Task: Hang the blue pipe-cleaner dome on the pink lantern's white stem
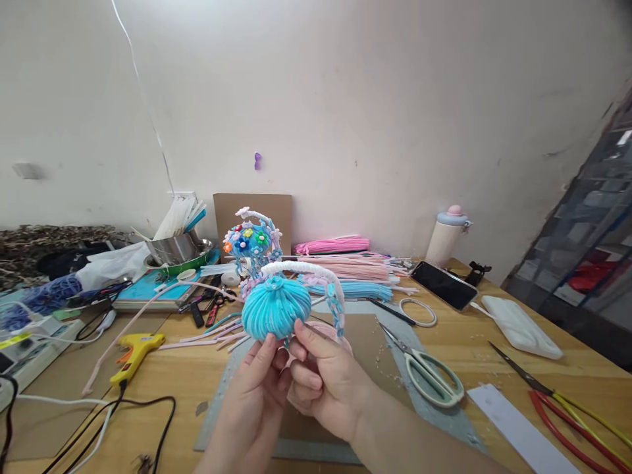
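Between my hands is a round blue pipe-cleaner pouf (276,308), ribbed and gathered at its top, with a white wrapped arch (316,268) curving over it to the right. Blue and lilac twisted strands (336,309) hang from the arch's right end. My left hand (261,378) pinches the pouf's underside with thumb and fingers. At its lower right edge, my right hand (328,378) grips with the thumb pressed up against it. The fingertips beneath are partly hidden. Behind stands a similar blue piece (249,242) dotted with coloured flowers.
A yellow glue gun (135,355) lies left, its cable trailing forward. Green-handled scissors (432,375) and red-and-yellow-handled scissors (548,392) lie right. Bundles of pink pipe cleaners (340,268), a phone (444,284), a white power bank (521,326) and a bottle (444,237) stand behind.
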Demonstrator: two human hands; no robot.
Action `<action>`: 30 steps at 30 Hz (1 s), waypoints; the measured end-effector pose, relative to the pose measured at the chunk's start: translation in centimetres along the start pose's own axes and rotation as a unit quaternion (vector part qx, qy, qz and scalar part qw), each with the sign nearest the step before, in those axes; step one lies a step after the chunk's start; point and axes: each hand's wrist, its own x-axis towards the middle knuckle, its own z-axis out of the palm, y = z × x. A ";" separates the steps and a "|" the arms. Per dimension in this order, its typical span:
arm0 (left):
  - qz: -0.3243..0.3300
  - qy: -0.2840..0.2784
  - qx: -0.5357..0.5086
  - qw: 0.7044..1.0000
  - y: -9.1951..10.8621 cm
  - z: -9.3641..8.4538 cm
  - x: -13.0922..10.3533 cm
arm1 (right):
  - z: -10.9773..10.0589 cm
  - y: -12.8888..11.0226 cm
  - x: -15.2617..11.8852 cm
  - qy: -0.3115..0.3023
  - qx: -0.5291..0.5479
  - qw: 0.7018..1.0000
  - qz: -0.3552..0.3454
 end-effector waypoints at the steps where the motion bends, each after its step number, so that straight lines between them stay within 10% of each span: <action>1: 0.004 -0.001 -0.003 1.000 0.0 0.1 -0.1 | 0.0 0.0 0.0 -0.003 -0.001 1.000 0.000; 20: 0.091 0.053 -0.001 0.994 -0.9 0.3 1.2 | 0.4 0.4 0.1 -0.019 0.067 0.998 -0.002; 30: -0.012 -0.018 0.006 1.000 -0.5 -0.1 0.7 | 0.6 0.2 0.3 0.009 0.057 0.998 -0.007</action>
